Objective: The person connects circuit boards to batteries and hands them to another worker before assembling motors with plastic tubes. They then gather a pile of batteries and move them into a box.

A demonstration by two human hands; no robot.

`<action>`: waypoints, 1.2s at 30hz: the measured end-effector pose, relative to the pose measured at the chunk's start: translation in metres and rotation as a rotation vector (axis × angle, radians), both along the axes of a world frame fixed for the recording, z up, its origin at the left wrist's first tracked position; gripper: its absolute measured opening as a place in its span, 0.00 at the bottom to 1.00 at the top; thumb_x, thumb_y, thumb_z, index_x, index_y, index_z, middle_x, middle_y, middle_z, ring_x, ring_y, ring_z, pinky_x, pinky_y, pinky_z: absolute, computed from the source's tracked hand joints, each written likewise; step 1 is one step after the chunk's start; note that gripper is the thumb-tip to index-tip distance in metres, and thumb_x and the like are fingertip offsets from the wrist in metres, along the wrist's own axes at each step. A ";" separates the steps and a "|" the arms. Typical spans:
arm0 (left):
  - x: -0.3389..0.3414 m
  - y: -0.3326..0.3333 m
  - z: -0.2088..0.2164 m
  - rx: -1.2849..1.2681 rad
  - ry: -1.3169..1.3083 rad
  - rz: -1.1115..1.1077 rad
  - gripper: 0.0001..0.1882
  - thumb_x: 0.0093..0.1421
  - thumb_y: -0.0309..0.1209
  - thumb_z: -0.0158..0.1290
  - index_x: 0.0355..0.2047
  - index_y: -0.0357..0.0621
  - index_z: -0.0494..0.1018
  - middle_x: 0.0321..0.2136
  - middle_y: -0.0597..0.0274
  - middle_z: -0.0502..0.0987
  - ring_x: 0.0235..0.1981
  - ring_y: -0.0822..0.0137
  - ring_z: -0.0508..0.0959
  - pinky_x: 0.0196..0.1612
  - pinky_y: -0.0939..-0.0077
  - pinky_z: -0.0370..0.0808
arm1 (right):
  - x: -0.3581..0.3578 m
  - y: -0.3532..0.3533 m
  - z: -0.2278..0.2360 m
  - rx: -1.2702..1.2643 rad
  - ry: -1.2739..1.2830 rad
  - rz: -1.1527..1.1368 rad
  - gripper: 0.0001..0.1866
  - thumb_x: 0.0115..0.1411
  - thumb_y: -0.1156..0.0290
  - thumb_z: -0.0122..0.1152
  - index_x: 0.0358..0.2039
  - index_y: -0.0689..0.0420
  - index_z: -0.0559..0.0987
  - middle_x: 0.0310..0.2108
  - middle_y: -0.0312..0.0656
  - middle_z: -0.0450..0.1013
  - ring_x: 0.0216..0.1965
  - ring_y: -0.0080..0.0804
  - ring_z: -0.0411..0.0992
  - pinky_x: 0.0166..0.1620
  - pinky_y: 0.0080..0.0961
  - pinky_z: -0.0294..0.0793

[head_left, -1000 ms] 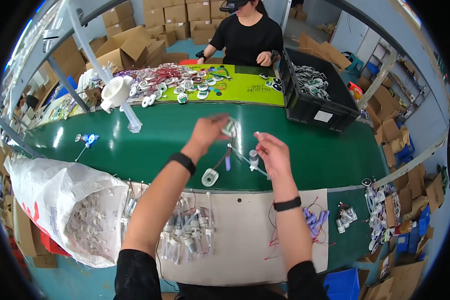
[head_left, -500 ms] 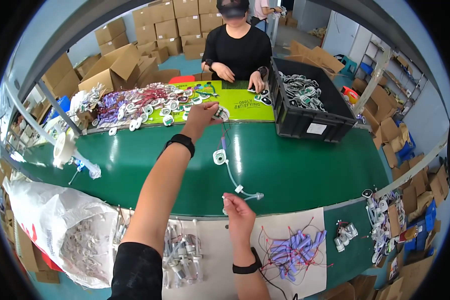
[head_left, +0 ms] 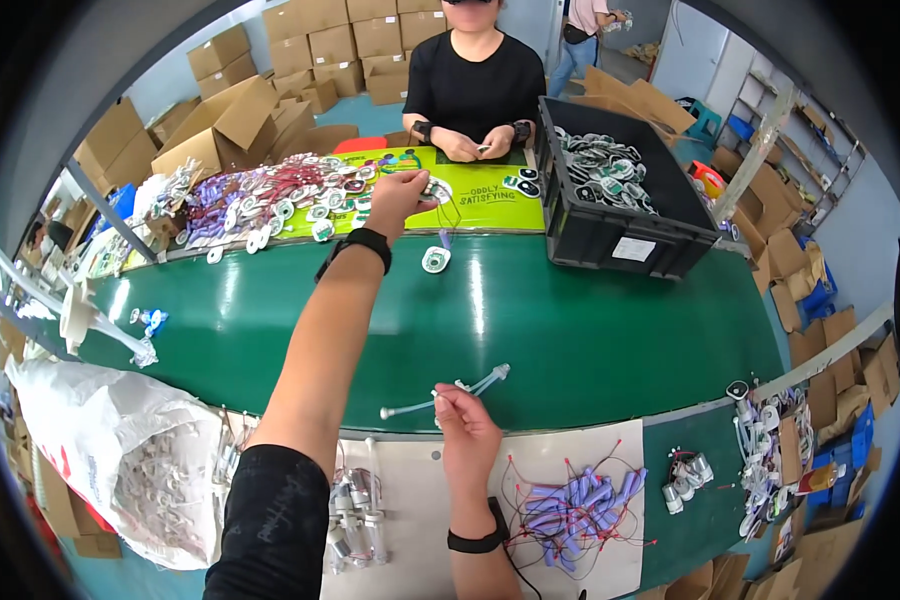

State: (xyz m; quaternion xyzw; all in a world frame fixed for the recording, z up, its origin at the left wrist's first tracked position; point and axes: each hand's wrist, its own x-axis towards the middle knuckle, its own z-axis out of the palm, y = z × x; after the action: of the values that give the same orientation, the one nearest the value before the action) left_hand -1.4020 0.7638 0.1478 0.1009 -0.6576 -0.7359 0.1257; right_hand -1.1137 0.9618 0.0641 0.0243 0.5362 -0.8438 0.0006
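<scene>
My left hand (head_left: 400,200) reaches out over the bench's far edge, its fingers closed on a small round white electronic part (head_left: 436,190). Thin wires run down from that part to a white disc with a circuit board (head_left: 435,260), hanging above the green surface; a short purple piece shows just above the disc. Nearer to me, my right hand (head_left: 467,430) is closed in a pinch. A thin clear tube (head_left: 405,411) with white fittings runs behind its fingertips, and a small white tip shows there. The fingers hide the exact grip.
Opposite sits a person in black, hands (head_left: 470,146) together. A black crate (head_left: 630,250) of round parts stands far right; heaped wired parts (head_left: 260,195) lie far left. Close by are a white sack (head_left: 80,430), small motors (head_left: 355,510), purple wired cylinders (head_left: 580,510) and more motors (head_left: 686,482).
The clear tube has come away from the hanging disc and now angles left at my right hand. My left hand has risen slightly with the disc; the person opposite brought both hands together.
</scene>
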 end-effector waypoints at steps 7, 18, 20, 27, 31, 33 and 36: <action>-0.004 0.004 -0.010 -0.012 -0.081 0.021 0.17 0.65 0.31 0.56 0.48 0.28 0.76 0.40 0.56 0.78 0.35 0.68 0.82 0.35 0.79 0.85 | 0.001 0.001 -0.001 -0.001 0.003 0.022 0.09 0.63 0.76 0.64 0.44 0.64 0.81 0.43 0.35 0.78 0.36 0.13 0.70 0.41 0.11 0.69; -0.049 0.007 0.031 0.027 0.078 -0.079 0.18 0.67 0.33 0.55 0.52 0.35 0.73 0.39 0.61 0.77 0.39 0.69 0.79 0.44 0.77 0.82 | 0.001 -0.001 -0.008 -0.020 0.021 0.017 0.07 0.63 0.79 0.62 0.41 0.65 0.80 0.45 0.38 0.77 0.36 0.14 0.70 0.41 0.13 0.70; -0.060 0.000 0.041 0.020 0.097 -0.067 0.18 0.68 0.33 0.54 0.53 0.34 0.72 0.40 0.60 0.77 0.41 0.69 0.79 0.45 0.77 0.81 | 0.002 -0.003 -0.006 -0.009 0.026 0.032 0.07 0.63 0.79 0.62 0.41 0.65 0.80 0.45 0.39 0.77 0.37 0.15 0.70 0.41 0.13 0.71; -0.068 0.019 0.006 0.229 -0.055 -0.150 0.28 0.70 0.47 0.47 0.56 0.32 0.63 0.50 0.53 0.72 0.50 0.62 0.76 0.51 0.74 0.79 | 0.001 -0.001 -0.007 -0.050 0.013 0.034 0.07 0.63 0.81 0.61 0.41 0.65 0.80 0.46 0.39 0.76 0.40 0.17 0.72 0.45 0.14 0.72; -0.065 0.011 -0.030 0.354 -0.079 -0.114 0.41 0.68 0.58 0.43 0.62 0.29 0.57 0.54 0.47 0.68 0.55 0.59 0.73 0.58 0.69 0.75 | 0.001 -0.003 -0.004 -0.040 0.015 0.047 0.07 0.63 0.81 0.61 0.41 0.65 0.80 0.47 0.40 0.76 0.42 0.18 0.72 0.47 0.14 0.72; -0.071 0.012 -0.047 0.397 -0.124 -0.145 0.43 0.67 0.60 0.43 0.62 0.27 0.56 0.54 0.46 0.68 0.55 0.59 0.73 0.57 0.69 0.75 | 0.000 -0.001 -0.007 -0.034 0.005 0.032 0.06 0.63 0.81 0.60 0.41 0.64 0.80 0.47 0.40 0.76 0.42 0.17 0.72 0.46 0.14 0.71; -0.076 -0.001 -0.058 0.417 -0.171 -0.136 0.46 0.67 0.62 0.42 0.62 0.24 0.55 0.53 0.44 0.69 0.53 0.58 0.74 0.56 0.69 0.77 | 0.002 -0.003 -0.005 -0.021 0.007 0.036 0.06 0.63 0.81 0.61 0.41 0.64 0.80 0.47 0.40 0.76 0.40 0.16 0.71 0.45 0.13 0.71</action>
State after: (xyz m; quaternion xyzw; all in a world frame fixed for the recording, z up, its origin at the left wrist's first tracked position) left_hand -1.4775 0.7623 0.0895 0.1421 -0.5048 -0.8514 -0.0037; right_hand -1.1119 0.9592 0.0593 0.0117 0.5275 -0.8493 0.0143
